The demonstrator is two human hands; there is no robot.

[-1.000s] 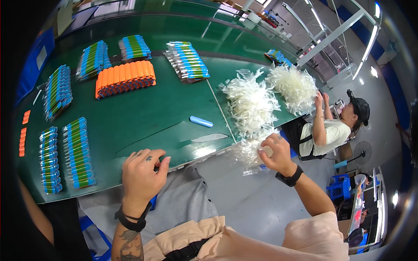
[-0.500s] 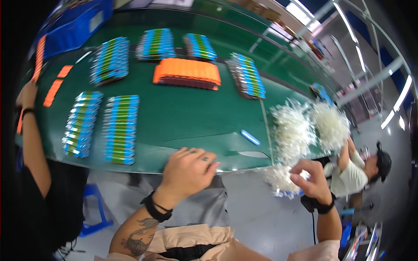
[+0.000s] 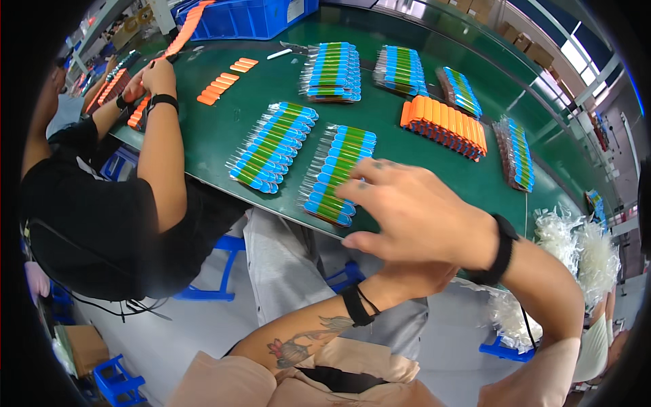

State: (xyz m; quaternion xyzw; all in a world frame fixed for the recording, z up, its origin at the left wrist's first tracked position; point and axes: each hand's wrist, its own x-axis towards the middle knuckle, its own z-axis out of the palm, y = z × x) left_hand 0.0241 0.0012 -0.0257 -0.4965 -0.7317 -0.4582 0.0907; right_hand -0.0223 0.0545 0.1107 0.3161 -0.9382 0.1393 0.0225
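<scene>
My right hand point(image 3: 413, 210) reaches left across my body, palm down. Its thumb and fingers are spread at the right edge of a stack of blue-and-green strips point(image 3: 337, 178) with clear ends; whether they touch it I cannot tell. Below it lies my left hand point(image 3: 413, 279), largely covered by the right one, its fingers hidden. A second, similar blue-and-green stack point(image 3: 277, 146) sits just to the left on the green table point(image 3: 224, 152). Beyond my right hand is a stack of orange strips point(image 3: 444, 125).
More blue-and-green stacks point(image 3: 332, 71) line the back. Clear plastic wrappers point(image 3: 559, 234) are heaped at the right. At the left, a co-worker's hands point(image 3: 152, 81) hold orange strips, near loose orange pieces point(image 3: 218, 88). A blue bin point(image 3: 251, 19) and a white pen-like stick point(image 3: 279, 54) are farther back.
My view has turned left. My right hand has swung from the right side over to the left stacks and crosses above my left hand, opening its curled fingers.
</scene>
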